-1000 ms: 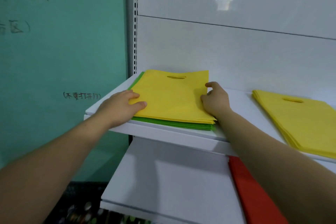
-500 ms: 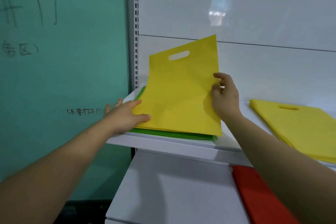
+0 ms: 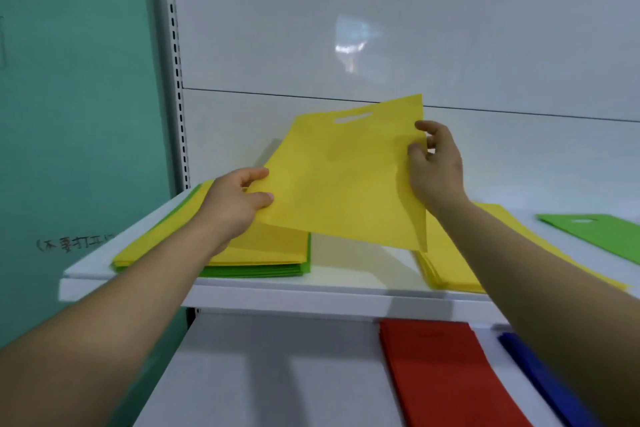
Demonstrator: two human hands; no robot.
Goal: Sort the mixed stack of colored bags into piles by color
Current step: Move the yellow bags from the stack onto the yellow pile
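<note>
So, lifted yellow bag (image 3: 346, 180): we hold it in the air above the upper shelf, tilted, its cut-out handle slot at the top and its lower edge hanging over the gap between the mixed stack and the yellow pile
left hand (image 3: 232, 204): we pinch the bag's lower left edge, thumb on the near face and fingers curled behind it, above the mixed stack
right hand (image 3: 438, 166): we pinch the bag's right edge close to its upper corner, thumb on the near face, fingers behind
hands together or apart: apart, one at each side of the bag, with the sheet stretched between them
mixed stack (image 3: 263, 258): flat at the left end of the upper shelf, near its front edge; we see yellow on top and green layers underneath along the front and left edges
yellow pile (image 3: 450, 267): flat on the same shelf, right of the mixed stack and apart from it, partly hidden by our right forearm and the lifted bag
green bag (image 3: 606, 236): flat on the upper shelf beyond the yellow pile, towards its right end
upper shelf (image 3: 311, 291): white, its front edge facing us
lower shelf (image 3: 277, 374): white; it carries a red pile (image 3: 443, 374) and, just to its right, a blue pile (image 3: 540, 378) partly behind our right forearm
surroundings: glossy white back panel (image 3: 381, 28), slotted upright (image 3: 176, 80) at the shelves' left edge, teal wall (image 3: 76, 114) with handwriting (image 3: 76, 243)
</note>
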